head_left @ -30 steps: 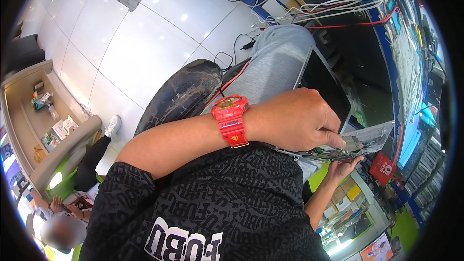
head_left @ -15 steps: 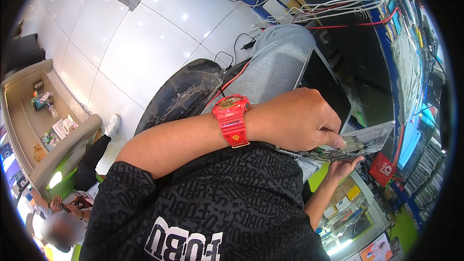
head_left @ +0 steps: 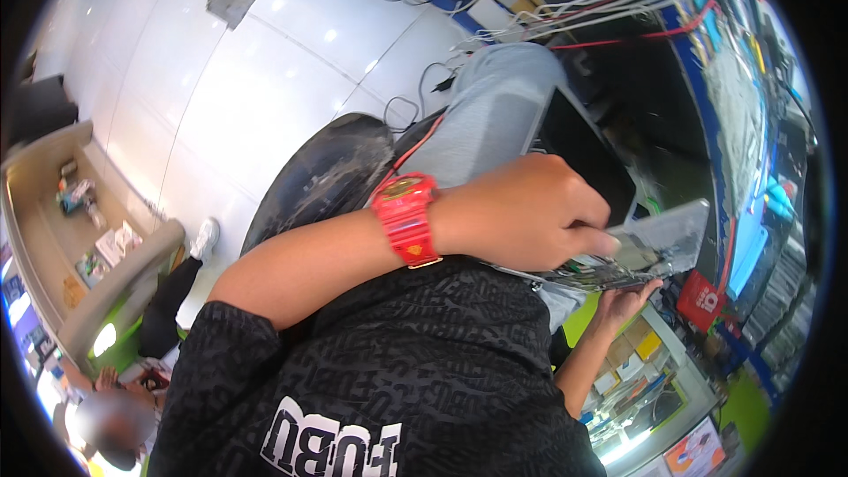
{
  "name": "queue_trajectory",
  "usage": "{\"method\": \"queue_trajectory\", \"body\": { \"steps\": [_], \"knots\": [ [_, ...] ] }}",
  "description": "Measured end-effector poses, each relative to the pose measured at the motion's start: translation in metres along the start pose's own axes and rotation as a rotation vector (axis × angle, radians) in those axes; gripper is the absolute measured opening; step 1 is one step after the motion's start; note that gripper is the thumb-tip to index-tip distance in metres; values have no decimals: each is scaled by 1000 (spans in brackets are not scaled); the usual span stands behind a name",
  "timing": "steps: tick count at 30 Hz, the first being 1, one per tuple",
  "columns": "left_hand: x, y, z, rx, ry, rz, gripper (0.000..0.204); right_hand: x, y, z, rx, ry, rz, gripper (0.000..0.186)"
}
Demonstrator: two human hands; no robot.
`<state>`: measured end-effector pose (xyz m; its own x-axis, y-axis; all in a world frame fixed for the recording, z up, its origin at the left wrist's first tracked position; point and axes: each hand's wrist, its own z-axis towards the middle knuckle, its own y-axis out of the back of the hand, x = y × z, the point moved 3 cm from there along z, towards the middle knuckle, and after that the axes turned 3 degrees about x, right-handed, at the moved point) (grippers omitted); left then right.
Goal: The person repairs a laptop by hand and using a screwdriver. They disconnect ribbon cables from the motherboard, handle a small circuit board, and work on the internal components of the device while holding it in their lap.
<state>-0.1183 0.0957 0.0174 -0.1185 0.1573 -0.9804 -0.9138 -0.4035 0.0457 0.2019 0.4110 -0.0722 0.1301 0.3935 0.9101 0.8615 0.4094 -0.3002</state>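
Red watch [head_left: 406, 221] sits on the left hand [head_left: 530, 212], pinching the opened phone [head_left: 640, 252]; right hand [head_left: 623, 305] cups it at five o'clock.

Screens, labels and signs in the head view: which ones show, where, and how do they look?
Opened phone: held in both hands, centre right; grey slab, innards showing.
Red tag: below the phone; small, red with white marks.
Orange-and-white card: bottom right; flat rectangle.
Dark monitor: behind the hands; black screen.
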Motion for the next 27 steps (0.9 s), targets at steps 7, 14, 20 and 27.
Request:
{"method": "queue_trajectory", "body": {
  "steps": [7,14,20,27],
  "knots": [
    [-4,28,1,71,293,195,35,-2,-16,2,16,57,-66,63],
    [7,2,29,-146,293,-277,49,24,1,4,-225,269,-770,42],
    [14,7,30,-84,332,-218,49,151,-136,18,-124,1051,-1171,13],
    [9,17,29,2,299,-172,50,172,-261,123,143,925,-1835,24]
  ]
}}
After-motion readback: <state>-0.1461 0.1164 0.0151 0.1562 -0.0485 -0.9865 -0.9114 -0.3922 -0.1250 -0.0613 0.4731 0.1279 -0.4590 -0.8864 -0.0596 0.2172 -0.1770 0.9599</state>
